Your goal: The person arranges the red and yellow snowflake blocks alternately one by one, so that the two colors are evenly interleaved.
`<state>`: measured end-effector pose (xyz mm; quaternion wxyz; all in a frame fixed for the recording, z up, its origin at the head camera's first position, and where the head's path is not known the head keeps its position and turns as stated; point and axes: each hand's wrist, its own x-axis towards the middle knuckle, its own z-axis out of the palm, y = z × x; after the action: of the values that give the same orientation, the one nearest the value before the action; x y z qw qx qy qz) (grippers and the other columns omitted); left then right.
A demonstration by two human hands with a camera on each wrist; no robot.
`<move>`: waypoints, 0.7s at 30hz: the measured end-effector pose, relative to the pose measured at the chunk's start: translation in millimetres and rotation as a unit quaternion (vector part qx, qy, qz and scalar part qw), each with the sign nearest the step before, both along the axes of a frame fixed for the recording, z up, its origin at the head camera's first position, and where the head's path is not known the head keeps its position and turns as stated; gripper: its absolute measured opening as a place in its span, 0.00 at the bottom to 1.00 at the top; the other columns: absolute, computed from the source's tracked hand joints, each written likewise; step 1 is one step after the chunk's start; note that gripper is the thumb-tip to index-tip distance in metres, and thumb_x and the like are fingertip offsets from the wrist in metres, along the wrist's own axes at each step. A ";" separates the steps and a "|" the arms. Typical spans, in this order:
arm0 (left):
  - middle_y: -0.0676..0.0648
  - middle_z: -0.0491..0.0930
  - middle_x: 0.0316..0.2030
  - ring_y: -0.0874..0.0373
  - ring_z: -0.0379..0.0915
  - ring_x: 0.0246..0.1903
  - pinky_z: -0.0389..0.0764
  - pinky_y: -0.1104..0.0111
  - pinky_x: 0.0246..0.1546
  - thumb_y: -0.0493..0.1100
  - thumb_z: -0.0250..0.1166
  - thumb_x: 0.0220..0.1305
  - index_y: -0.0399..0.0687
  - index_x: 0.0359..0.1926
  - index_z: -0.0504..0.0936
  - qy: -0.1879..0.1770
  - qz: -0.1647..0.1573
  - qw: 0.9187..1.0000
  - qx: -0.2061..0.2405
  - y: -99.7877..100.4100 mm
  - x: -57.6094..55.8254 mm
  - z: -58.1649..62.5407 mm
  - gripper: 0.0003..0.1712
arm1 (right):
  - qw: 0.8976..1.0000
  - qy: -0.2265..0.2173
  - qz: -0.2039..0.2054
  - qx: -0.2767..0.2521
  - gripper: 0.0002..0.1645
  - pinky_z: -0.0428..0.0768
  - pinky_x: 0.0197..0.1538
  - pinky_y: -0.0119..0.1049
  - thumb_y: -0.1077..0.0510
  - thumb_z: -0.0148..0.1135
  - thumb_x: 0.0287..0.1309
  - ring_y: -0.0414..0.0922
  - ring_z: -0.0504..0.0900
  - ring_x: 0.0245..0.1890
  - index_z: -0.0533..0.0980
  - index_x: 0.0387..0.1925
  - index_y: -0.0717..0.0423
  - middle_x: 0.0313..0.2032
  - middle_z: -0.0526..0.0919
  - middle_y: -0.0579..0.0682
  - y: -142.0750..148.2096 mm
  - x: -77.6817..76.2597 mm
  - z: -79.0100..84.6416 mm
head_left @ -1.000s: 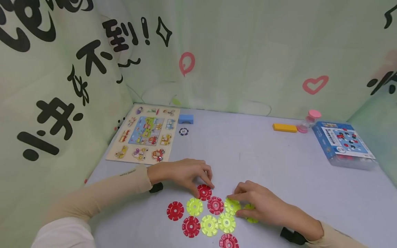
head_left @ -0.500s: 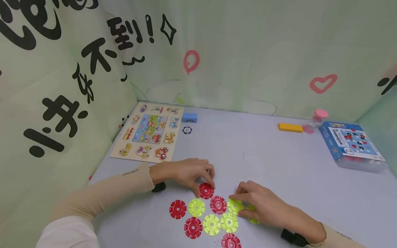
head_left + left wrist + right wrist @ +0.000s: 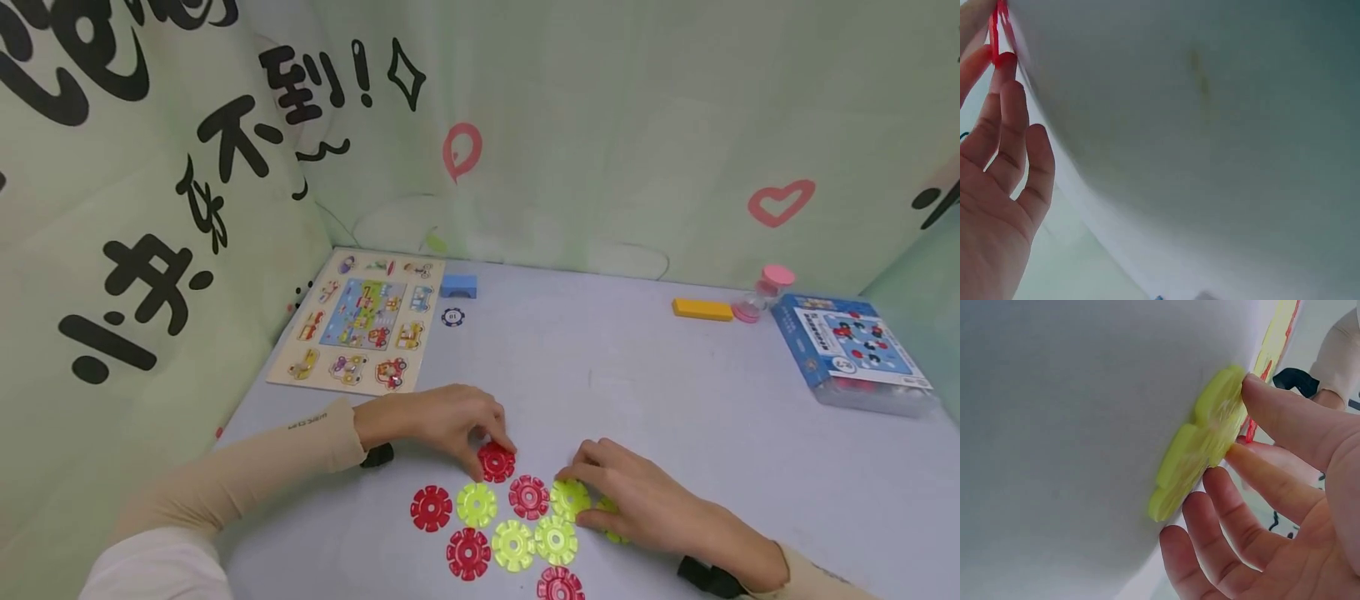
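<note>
My left hand (image 3: pixel 450 421) pinches a red notched disc (image 3: pixel 495 473) between thumb and index finger at the back of a group of flat plastic discs. In the left wrist view the red disc (image 3: pixel 994 31) appears edge-on at the fingertips. My right hand (image 3: pixel 648 497) has thumb and index finger on opposite edges of a yellow-green notched disc (image 3: pixel 567 492). Another yellow-green disc (image 3: pixel 611 507) lies partly hidden under that hand. Between the hands is a pinkish-red disc (image 3: pixel 525 485). Several more red and yellow-green discs lie nearer the front, some touching, including a yellow-green disc (image 3: pixel 557 527).
A wooden picture puzzle board (image 3: pixel 363 312) lies at the back left, beside a blue block (image 3: pixel 458 287) and a small round numbered token (image 3: pixel 453 317). Toward the back right are a yellow block (image 3: pixel 702 310), a pink-capped clear bottle (image 3: pixel 768 287) and a blue toy box (image 3: pixel 855 350).
The left hand and its red disc have shifted slightly left over the last half second. The right hand keeps its place at the yellow-green disc. The head view has turned a little.
</note>
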<state>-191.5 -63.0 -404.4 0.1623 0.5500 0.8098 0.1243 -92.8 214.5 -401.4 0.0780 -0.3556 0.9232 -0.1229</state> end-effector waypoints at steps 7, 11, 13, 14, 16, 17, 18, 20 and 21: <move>0.65 0.79 0.32 0.71 0.65 0.28 0.66 0.78 0.31 0.67 0.72 0.43 0.67 0.49 0.83 0.067 -0.017 0.997 -0.035 4.5 -2.6 4.5 0.29 | 1.000 -0.010 0.001 0.004 0.25 0.76 0.43 0.30 0.41 0.70 0.47 0.32 0.68 0.42 0.78 0.49 0.37 0.41 0.73 0.33 0.8 0.5 -1.9; 0.64 0.77 0.29 0.71 0.66 0.27 0.66 0.77 0.29 0.68 0.69 0.45 0.66 0.46 0.85 0.125 -0.012 0.991 -0.043 5.4 -4.3 9.8 0.27 | 1.000 -0.014 -0.001 0.006 0.25 0.75 0.43 0.30 0.40 0.70 0.47 0.31 0.67 0.42 0.78 0.49 0.37 0.41 0.73 0.32 0.9 0.5 -1.4; 0.63 0.77 0.29 0.71 0.66 0.27 0.66 0.77 0.29 0.68 0.68 0.46 0.64 0.46 0.85 0.135 0.003 0.990 -0.038 1.9 -11.3 12.4 0.27 | 1.000 -0.017 -0.002 0.006 0.25 0.75 0.43 0.30 0.40 0.69 0.47 0.31 0.67 0.42 0.78 0.49 0.37 0.41 0.73 0.32 0.8 0.4 -0.8; 0.63 0.77 0.30 0.71 0.66 0.28 0.67 0.77 0.30 0.67 0.68 0.46 0.64 0.46 0.85 0.136 0.015 0.990 -0.034 -1.1 -16.6 15.1 0.27 | 1.000 -0.019 -0.003 0.006 0.25 0.75 0.43 0.30 0.40 0.69 0.48 0.31 0.67 0.42 0.78 0.49 0.37 0.41 0.73 0.32 0.7 0.3 -0.6; 0.62 0.78 0.31 0.70 0.67 0.30 0.68 0.76 0.30 0.67 0.67 0.47 0.63 0.46 0.85 0.144 0.049 0.988 -0.024 -9.6 -31.3 19.7 0.27 | 1.000 -0.020 -0.003 0.006 0.25 0.75 0.43 0.30 0.40 0.69 0.48 0.31 0.67 0.42 0.78 0.49 0.37 0.41 0.73 0.33 0.6 0.2 -0.2; 0.62 0.78 0.32 0.69 0.67 0.30 0.69 0.76 0.30 0.67 0.68 0.47 0.62 0.46 0.85 0.143 0.070 0.987 -0.020 -14.6 -39.9 22.2 0.26 | 1.000 -0.020 -0.002 0.007 0.25 0.75 0.43 0.30 0.40 0.69 0.48 0.31 0.67 0.42 0.78 0.49 0.37 0.41 0.73 0.33 0.6 0.1 -0.1; 0.61 0.79 0.32 0.68 0.67 0.30 0.69 0.75 0.30 0.67 0.68 0.46 0.62 0.45 0.85 0.144 0.092 0.985 -0.019 -19.8 -48.9 24.2 0.26 | 1.000 -0.020 -0.002 0.006 0.25 0.75 0.43 0.30 0.40 0.69 0.48 0.31 0.67 0.42 0.78 0.49 0.37 0.41 0.73 0.33 0.7 0.1 0.0; 0.60 0.79 0.32 0.66 0.67 0.31 0.70 0.74 0.29 0.66 0.69 0.46 0.62 0.45 0.86 0.142 0.136 0.980 -0.023 -30.1 -65.7 26.9 0.26 | 1.000 -0.016 0.000 0.005 0.25 0.75 0.43 0.29 0.41 0.69 0.48 0.31 0.67 0.41 0.78 0.49 0.38 0.41 0.73 0.33 0.8 0.0 -0.1; 0.60 0.78 0.32 0.65 0.67 0.31 0.70 0.73 0.29 0.66 0.69 0.45 0.62 0.45 0.86 0.137 0.157 0.978 -0.027 -34.9 -73.5 26.4 0.27 | 1.000 -0.014 0.000 0.005 0.25 0.75 0.43 0.29 0.41 0.70 0.48 0.31 0.67 0.41 0.78 0.49 0.38 0.41 0.73 0.33 1.0 0.0 -0.2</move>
<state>-264.9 -97.9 -378.0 0.0431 0.4233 0.9036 0.0493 -92.8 215.5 -401.6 0.0924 -0.3539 0.9225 -0.1233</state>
